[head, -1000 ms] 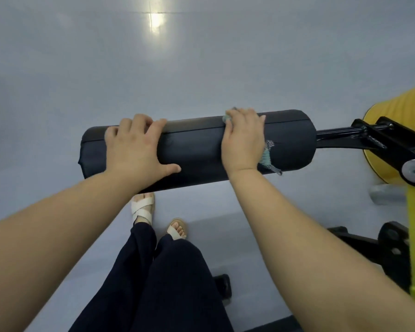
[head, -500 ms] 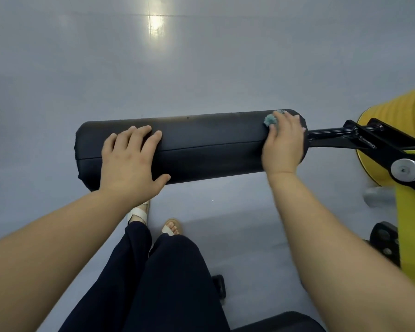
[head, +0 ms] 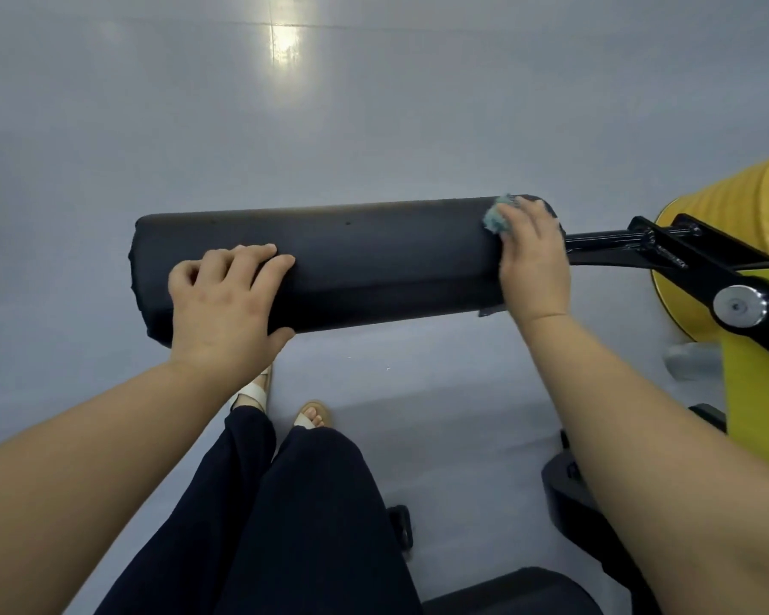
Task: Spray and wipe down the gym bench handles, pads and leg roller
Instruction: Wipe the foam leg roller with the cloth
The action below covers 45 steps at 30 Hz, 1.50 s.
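The roller [head: 374, 268], a black padded cylinder, lies level across the middle of the view, above the grey floor [head: 374, 104]. The left hand [head: 223, 304] holds the roller near its left end, with its fingers bent over the top and its thumb spread along the near side. The right hand [head: 533, 268] is at the roller's right end, grasping a teal cloth [head: 498, 217] and pressing it against the padding. The cloth bunches out past the fingertips at the roller's upper edge, and a dark scrap hangs below the roller's near edge by the wrist. A black bar [head: 604, 239] runs out of the roller's right end into a black bracket [head: 693, 264] with a round silver bolt [head: 738, 306]. Right of that is a yellow frame [head: 755, 392], and a ribbed yellow drum [head: 729, 193] sits behind the bracket. Below the roller, the person's legs in dark trousers [head: 285, 503] reach down to two pale sandals [head: 314, 415] on the floor. A black pad [head: 507, 592] shows at the bottom edge, below the roller's right half. A bright patch of reflected light [head: 285, 42] lies on the floor well beyond the roller.
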{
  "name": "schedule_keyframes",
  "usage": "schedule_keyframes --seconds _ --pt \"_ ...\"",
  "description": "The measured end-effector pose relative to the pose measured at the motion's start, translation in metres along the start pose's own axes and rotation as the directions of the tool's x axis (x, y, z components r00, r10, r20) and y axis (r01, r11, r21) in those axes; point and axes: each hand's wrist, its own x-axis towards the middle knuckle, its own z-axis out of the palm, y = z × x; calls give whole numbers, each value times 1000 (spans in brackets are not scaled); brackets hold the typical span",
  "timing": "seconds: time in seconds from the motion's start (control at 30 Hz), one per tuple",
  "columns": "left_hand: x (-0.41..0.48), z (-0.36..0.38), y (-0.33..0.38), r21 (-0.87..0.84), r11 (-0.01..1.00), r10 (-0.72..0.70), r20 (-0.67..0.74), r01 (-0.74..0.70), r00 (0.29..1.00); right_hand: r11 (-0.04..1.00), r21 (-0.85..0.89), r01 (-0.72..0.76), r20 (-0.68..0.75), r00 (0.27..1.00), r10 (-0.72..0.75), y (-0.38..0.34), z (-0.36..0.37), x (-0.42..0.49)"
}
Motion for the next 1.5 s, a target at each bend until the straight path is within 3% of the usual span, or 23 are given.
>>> schedule_keyframes --seconds 0.1,0.2,0.37,0.5,0.57,0.67,0.8,0.83,0.9,1.0,1.1,1.2,1.27,1.33,1.43,1.5 --pt "9 -8 9 39 997 -63 75 60 995 990 -1 -138 -49 989 138 2 -1 4" --pt "10 -11 13 53 995 -86 107 81 991 981 -26 -194 -98 977 191 -51 26 9" --pt "4 -5 7 73 996 -59 54 55 997 988 81 129 -109 987 -120 -150 70 1" --pt "-4 0 8 51 998 -36 -14 37 999 892 101 442 41 893 -447 -127 53 5" --pt "-9 2 8 49 999 -15 -37 17 999 928 56 369 73 925 -372 -83 36 15" --pt "-11 5 5 48 999 4 -92 0 996 997 -19 75 31 997 -74 -22 10 28" --pt "-12 6 6 9 1000 -19 -102 20 995 972 -68 -225 -17 974 224 -38 17 32" --pt "-13 5 8 -9 1000 -25 -97 24 995 972 -80 -220 -11 975 220 -59 25 29" --pt "-13 -1 8 -107 994 -49 -102 38 994 998 -45 -47 -43 998 45 -112 47 18" --pt "-14 -17 -5 -494 852 -263 -111 177 958 984 80 160 -87 984 -153 -183 83 -5" --pt "-16 -26 -26 -603 709 -534 -117 367 838 939 165 302 -7 952 -305 -233 104 -26" --pt "-12 -14 -49 -659 448 -680 188 604 708 819 132 558 103 814 -571 -225 104 -36" --pt "-9 -7 -58 -670 389 -638 300 633 709 742 74 666 123 732 -670 -190 86 -25" --pt "-10 -6 -61 -672 379 -628 318 636 710 802 -7 597 49 802 -596 -142 67 -8" --pt "-15 -7 -63 -729 278 -622 360 625 696 969 -24 245 43 969 -244 -84 37 0" --pt "-18 -8 -61 -762 219 -610 380 610 695 998 12 67 40 997 -68 -85 37 -3"
